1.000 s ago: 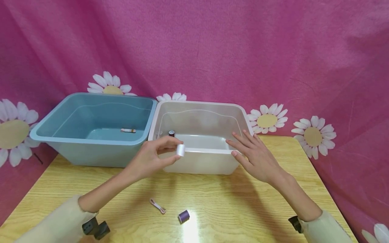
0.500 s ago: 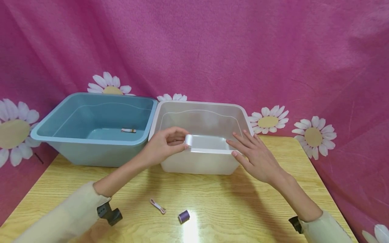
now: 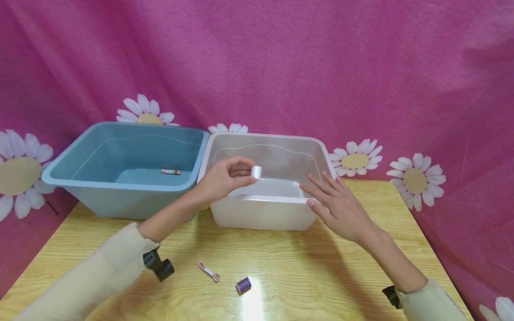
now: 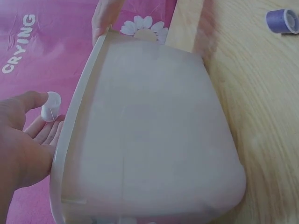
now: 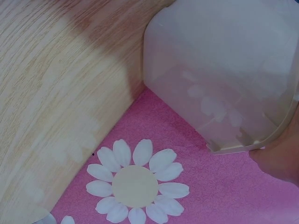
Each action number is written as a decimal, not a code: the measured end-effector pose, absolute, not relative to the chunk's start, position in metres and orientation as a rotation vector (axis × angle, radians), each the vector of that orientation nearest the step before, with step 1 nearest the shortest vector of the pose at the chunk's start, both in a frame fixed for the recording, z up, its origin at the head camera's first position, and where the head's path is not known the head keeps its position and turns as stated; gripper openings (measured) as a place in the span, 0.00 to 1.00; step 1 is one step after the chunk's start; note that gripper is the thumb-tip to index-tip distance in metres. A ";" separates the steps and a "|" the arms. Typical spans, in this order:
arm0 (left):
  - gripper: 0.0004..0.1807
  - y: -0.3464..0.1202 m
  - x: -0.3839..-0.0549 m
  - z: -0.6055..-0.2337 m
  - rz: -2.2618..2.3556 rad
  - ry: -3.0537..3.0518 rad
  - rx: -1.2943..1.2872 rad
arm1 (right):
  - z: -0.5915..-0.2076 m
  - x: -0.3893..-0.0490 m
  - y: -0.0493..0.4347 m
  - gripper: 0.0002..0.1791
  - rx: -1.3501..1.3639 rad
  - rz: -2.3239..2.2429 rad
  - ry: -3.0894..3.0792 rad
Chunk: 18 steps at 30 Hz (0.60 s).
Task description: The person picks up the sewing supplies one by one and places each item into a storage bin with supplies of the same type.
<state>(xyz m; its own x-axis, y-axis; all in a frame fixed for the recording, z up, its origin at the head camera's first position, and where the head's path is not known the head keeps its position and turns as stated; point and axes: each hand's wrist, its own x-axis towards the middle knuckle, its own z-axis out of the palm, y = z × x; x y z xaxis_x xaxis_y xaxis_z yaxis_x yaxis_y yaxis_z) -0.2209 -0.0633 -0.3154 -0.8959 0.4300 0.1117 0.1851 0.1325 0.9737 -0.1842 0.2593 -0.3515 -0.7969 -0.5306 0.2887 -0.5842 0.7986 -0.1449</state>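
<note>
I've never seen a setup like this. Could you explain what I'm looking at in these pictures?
There's no robot here: these are a person's two bare hands. The wide picture comes from a camera worn on the head, looking forward and down. The other two come from cameras on the wrists, so the bin looks turned on its side in the left one.

The left hand pinches a white spool above the pale bin. The right hand, fingers spread, touches that bin's rim.

The blue bin stands alongside, with a small banded bundle inside. Nearer the person, a pink cord and a purple spool lie on the wooden table. Behind hangs pink flowered cloth.
</note>
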 end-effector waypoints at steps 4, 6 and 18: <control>0.19 -0.059 -0.227 -0.313 1.876 2.177 0.576 | -0.352 -0.184 0.259 0.25 0.867 0.330 -2.744; 0.19 -0.056 -0.230 -0.312 1.884 2.163 0.563 | -0.352 -0.184 0.260 0.25 0.867 0.335 -2.743; 0.19 -0.037 -0.247 -0.309 1.869 2.153 0.489 | -0.353 -0.185 0.260 0.25 0.857 0.333 -2.756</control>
<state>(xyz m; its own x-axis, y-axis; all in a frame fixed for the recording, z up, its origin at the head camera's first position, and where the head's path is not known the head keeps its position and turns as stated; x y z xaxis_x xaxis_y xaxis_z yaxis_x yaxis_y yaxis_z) -0.2474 -0.0372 -0.3088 -0.9129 0.4070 0.0319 0.0889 0.1219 0.9886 -0.1847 0.2598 -0.3529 -0.8006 -0.5248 0.2891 -0.5787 0.8025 -0.1456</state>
